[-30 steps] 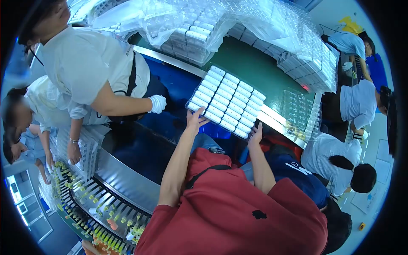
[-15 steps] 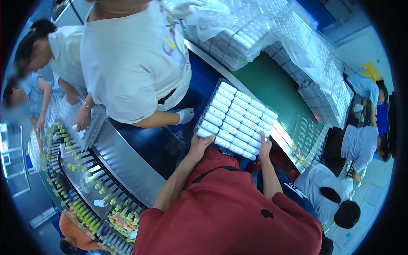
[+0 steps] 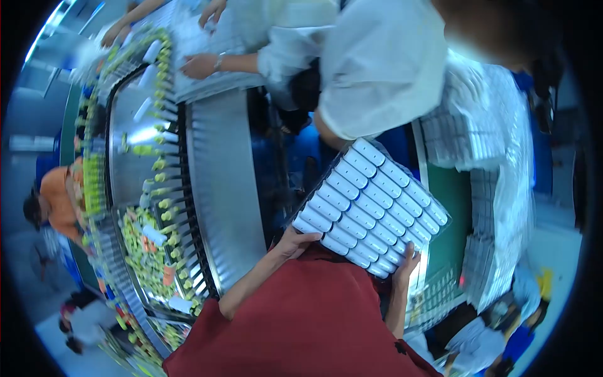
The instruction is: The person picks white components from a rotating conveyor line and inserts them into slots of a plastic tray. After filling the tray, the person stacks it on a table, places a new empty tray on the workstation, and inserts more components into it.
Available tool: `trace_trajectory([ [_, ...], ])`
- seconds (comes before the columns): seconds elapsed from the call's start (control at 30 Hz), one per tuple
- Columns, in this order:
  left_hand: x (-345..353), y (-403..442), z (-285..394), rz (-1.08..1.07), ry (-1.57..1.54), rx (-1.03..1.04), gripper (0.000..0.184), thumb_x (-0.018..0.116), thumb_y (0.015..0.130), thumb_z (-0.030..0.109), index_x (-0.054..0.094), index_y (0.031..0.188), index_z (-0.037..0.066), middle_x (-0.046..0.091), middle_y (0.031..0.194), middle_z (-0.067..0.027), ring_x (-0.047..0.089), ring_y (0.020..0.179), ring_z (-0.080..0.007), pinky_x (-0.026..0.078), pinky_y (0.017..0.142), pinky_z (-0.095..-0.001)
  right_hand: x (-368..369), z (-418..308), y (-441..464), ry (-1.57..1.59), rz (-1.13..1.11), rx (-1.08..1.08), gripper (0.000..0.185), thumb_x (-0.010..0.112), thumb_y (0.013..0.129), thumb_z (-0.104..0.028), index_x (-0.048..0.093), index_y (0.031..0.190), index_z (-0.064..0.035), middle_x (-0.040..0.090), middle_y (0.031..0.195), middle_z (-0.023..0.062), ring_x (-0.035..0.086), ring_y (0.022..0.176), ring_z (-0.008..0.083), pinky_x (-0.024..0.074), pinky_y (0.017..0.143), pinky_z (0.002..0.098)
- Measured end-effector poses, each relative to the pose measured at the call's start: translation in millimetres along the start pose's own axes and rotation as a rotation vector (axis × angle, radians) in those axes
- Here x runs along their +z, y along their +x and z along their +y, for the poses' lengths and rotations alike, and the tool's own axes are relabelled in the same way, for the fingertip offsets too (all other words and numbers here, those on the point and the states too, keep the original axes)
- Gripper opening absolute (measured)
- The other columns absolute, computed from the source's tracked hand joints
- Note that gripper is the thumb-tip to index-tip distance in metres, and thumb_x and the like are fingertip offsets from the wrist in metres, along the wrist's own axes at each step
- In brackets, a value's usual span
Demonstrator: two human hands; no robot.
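A clear plastic tray (image 3: 321,185) filled with rows of white, rounded plastic pieces (image 3: 375,202) is held up in front of my body, tilted in view. My left hand (image 3: 294,242) grips its near left corner, the thumb lying over the edge. At the near right side, my right hand (image 3: 407,261) is closed on the rim, with fingers partly hidden under the tray. Just beyond the tray's far edge is a co-worker in a white shirt (image 3: 383,69), very close to it.
On the left runs a curved conveyor line (image 3: 182,188) with green-yellow holders and a metal ledge (image 3: 226,188). A green tabletop (image 3: 449,195) at right bears stacked trays (image 3: 487,257) and plastic wrap. Another worker's hand (image 3: 200,66) is over trays at upper left.
My view has turned left, so the conveyor and co-workers shift rightward in the picture. The tray stays in both hands and appears slightly lower and further right.
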State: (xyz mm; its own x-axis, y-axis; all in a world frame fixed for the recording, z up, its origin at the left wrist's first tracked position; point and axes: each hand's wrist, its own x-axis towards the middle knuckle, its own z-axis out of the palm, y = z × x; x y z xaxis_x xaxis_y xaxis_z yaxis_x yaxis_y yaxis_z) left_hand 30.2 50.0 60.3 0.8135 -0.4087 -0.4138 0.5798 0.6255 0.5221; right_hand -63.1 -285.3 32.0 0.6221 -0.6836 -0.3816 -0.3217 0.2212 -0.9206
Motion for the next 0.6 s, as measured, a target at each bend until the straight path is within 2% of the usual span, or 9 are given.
trace_trajectory([
  [0.03, -0.9, -5.3, 2.1, 0.034, -0.008, 0.009, 0.069, 0.079, 0.084, -0.01, 0.054, 0.146, 0.007, 0.063, 0.14, -0.0091, 0.059, 0.133, -0.023, 0.046, 0.117, -0.0433, 1.6, 0.1, 11.4, -0.058, -0.04, -0.004, 0.069, 0.072, 0.1, -0.047, 0.049, 0.134, 0.0083, 0.058, 0.13, 0.0175, 0.058, 0.116, 0.0234, 0.0465, 0.104, 0.0413],
  [0.1, -0.8, -13.5, -0.2, 0.101, -0.093, 0.091, 0.072, 0.077, 0.084, -0.012, 0.051, 0.149, 0.006, 0.061, 0.144, -0.0097, 0.057, 0.137, -0.0258, 0.043, 0.12, -0.0465, 3.9, 9.1, 36.1, -0.119, -0.118, -0.022, 0.066, 0.073, 0.1, -0.043, 0.051, 0.134, 0.0087, 0.059, 0.129, 0.0172, 0.058, 0.116, 0.023, 0.0456, 0.105, 0.04],
  [0.23, -23.2, -29.9, -11.8, 0.273, -0.243, 0.214, 0.068, 0.074, 0.086, -0.01, 0.051, 0.148, 0.006, 0.061, 0.145, -0.0093, 0.057, 0.137, -0.0272, 0.043, 0.12, -0.0487, 71.1, -46.5, 42.9, -0.273, -0.352, -0.113, 0.062, 0.074, 0.1, -0.041, 0.054, 0.133, 0.008, 0.062, 0.126, 0.0144, 0.059, 0.11, 0.0205, 0.0472, 0.1, 0.0381],
  [0.33, -40.7, -31.2, -16.8, 0.385, -0.33, 0.358, 0.062, 0.074, 0.09, -0.004, 0.052, 0.147, 0.007, 0.062, 0.143, -0.0082, 0.057, 0.136, -0.026, 0.043, 0.119, -0.0492, 139.9, -35.0, 73.4, -0.331, -0.507, -0.149, 0.049, 0.074, 0.099, -0.04, 0.071, 0.118, 0.0051, 0.072, 0.109, 0.0096, 0.064, 0.1, 0.0168, 0.0492, 0.092, 0.0338],
  [0.4, -55.4, -30.2, -23.6, 0.455, -0.389, 0.461, 0.061, 0.073, 0.091, -0.002, 0.052, 0.147, 0.008, 0.062, 0.142, -0.0075, 0.057, 0.136, -0.0263, 0.043, 0.119, -0.05, 182.9, -13.3, 115.8, -0.611, -0.629, -0.19, 0.044, 0.078, 0.097, -0.037, 0.071, 0.101, 0.0061, 0.071, 0.095, 0.0088, 0.063, 0.092, 0.0166, 0.0507, 0.087, 0.0343],
  [0.43, -52.8, -34.2, -24.8, 0.526, -0.401, 0.441, 0.056, 0.072, 0.094, 0.003, 0.053, 0.146, 0.01, 0.063, 0.14, -0.0067, 0.059, 0.132, -0.0257, 0.042, 0.118, -0.0506, 222.6, -48.5, 90.3, -0.457, -0.763, -0.218, 0.042, 0.079, 0.097, -0.034, 0.073, 0.102, 0.007, 0.074, 0.095, 0.0088, 0.064, 0.091, 0.0154, 0.0519, 0.085, 0.0337],
  [0.47, -46.3, -36.5, -39.0, 0.592, -0.448, 0.431, 0.054, 0.073, 0.094, 0.004, 0.053, 0.145, 0.01, 0.063, 0.139, -0.0064, 0.059, 0.132, -0.0254, 0.042, 0.118, -0.0503, 232.8, -55.6, 95.2, -0.524, -0.856, -0.23, 0.041, 0.079, 0.097, -0.032, 0.073, 0.111, 0.0066, 0.076, 0.102, 0.0099, 0.065, 0.094, 0.0143, 0.0521, 0.087, 0.0323],
  [0.53, -44.2, -32.6, -54.9, 0.749, -0.486, 0.458, 0.05, 0.073, 0.096, 0.007, 0.055, 0.142, 0.01, 0.064, 0.137, -0.0057, 0.059, 0.13, -0.0247, 0.043, 0.117, -0.0498, 281.8, -53.7, 105.0, -0.526, -1.025, -0.197, 0.045, 0.079, 0.097, -0.034, 0.074, 0.113, 0.0071, 0.077, 0.102, 0.0109, 0.067, 0.092, 0.0138, 0.0533, 0.085, 0.0321],
  [0.6, -57.5, -39.3, -67.2, 0.761, -0.559, 0.466, 0.037, 0.073, 0.098, 0.012, 0.06, 0.133, 0.011, 0.065, 0.133, -0.0032, 0.06, 0.129, -0.0243, 0.046, 0.115, -0.0499, 326.2, -48.8, 108.7, -0.671, -1.146, -0.192, 0.047, 0.078, 0.097, -0.037, 0.075, 0.112, 0.0074, 0.078, 0.102, 0.0112, 0.068, 0.09, 0.0137, 0.0545, 0.083, 0.0324],
])
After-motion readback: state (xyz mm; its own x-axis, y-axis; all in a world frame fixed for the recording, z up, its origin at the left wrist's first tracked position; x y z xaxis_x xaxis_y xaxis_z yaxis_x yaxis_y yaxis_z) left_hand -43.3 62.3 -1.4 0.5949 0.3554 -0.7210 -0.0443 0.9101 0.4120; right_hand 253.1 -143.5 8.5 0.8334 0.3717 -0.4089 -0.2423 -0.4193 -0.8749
